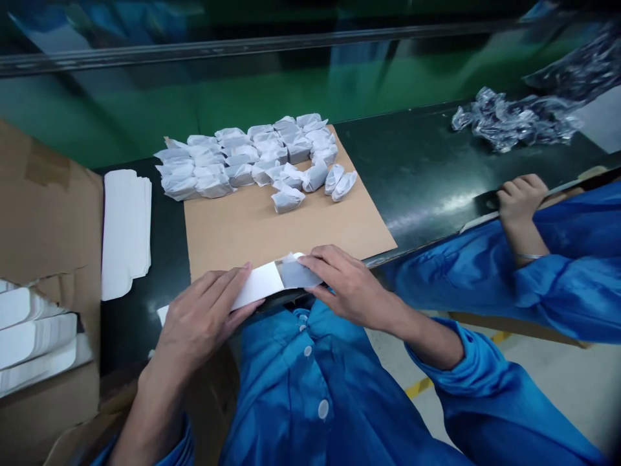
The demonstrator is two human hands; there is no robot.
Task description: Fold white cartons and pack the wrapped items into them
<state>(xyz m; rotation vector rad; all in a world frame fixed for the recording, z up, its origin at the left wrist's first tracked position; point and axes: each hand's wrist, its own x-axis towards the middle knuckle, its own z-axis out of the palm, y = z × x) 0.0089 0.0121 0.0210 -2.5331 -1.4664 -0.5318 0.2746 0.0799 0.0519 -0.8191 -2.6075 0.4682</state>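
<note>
My left hand [204, 317] is wrapped around a small white carton box [259, 285] at the near edge of a brown cardboard sheet [272, 226]. My right hand [347, 285] pinches a small grey packet in clear wrap [295, 273] that sits partly inside the box's open right end. Several more wrapped packets [252, 158] lie heaped at the far side of the cardboard sheet.
A stack of flat white cartons [125, 226] lies on the dark conveyor belt [436, 168] to the left. A brown cardboard box [43, 213] at the far left holds more flat cartons [33, 336]. Crumpled clear plastic [514, 120] lies far right. Another person's hand [519, 197] rests on the belt edge.
</note>
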